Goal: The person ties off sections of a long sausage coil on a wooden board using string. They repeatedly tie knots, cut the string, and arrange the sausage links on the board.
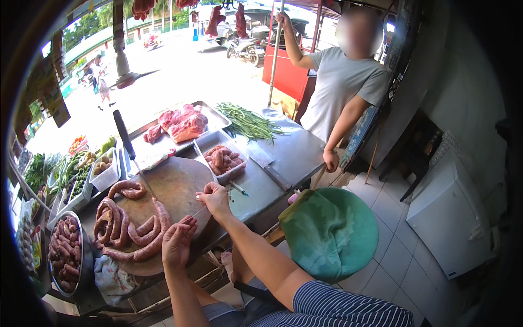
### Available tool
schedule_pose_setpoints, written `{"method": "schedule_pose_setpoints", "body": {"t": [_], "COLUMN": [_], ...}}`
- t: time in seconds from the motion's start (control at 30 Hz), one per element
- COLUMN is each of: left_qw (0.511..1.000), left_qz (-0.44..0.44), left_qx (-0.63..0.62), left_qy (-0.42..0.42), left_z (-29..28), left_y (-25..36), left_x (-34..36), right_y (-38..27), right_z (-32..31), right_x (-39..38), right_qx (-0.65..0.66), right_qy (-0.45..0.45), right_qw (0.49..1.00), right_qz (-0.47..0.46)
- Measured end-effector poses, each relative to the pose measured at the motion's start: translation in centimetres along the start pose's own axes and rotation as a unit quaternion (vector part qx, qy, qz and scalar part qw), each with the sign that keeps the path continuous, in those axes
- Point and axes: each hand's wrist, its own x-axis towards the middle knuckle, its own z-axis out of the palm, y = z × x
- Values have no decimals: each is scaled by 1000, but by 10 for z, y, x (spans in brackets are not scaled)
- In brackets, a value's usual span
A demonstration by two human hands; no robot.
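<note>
My left hand [180,240] is closed at the board's near edge, pinching a thin pale string beside the end of a long raw sausage [144,250]. My right hand [215,204] is above and right of it, fingers pinched on the same string. Coils of sausage [106,215] lie on the round wooden board [177,180], with a long dark-handled knife [122,133] across its back part. A steel bowl of short sausage links [65,253] is at left. Right of the board are a tub of pink links [220,161], a cleaver [259,155] and a small pen-like item [239,189].
A person [343,92] in a gray shirt stands at the steel table's [297,147] right end, gripping a pole. A meat tray [180,122], green beans [245,122] and vegetables [71,169] line the back. A green-covered round object [332,234] and white chest [447,218] are at right.
</note>
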Motion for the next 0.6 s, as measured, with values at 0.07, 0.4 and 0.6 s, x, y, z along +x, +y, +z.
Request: {"method": "schedule_pose_setpoints", "body": {"t": [0.07,0.4,0.6], "left_qw": [1000,1000,1000], "left_qz": [4,4,5], "left_qx": [-2,-18,-6], "left_qy": [-5,-4,-10], "left_z": [0,-1,-1], "left_y": [-1,-2,-1], "left_x": [0,1,1], "right_y": [1,5,2], "right_z": [1,1,2], "right_x": [2,3,2], "right_qx": [19,20,-4], "right_qy": [-9,-11,3], "right_qw": [1000,999,1000], "right_qz": [-23,-25,-26]}}
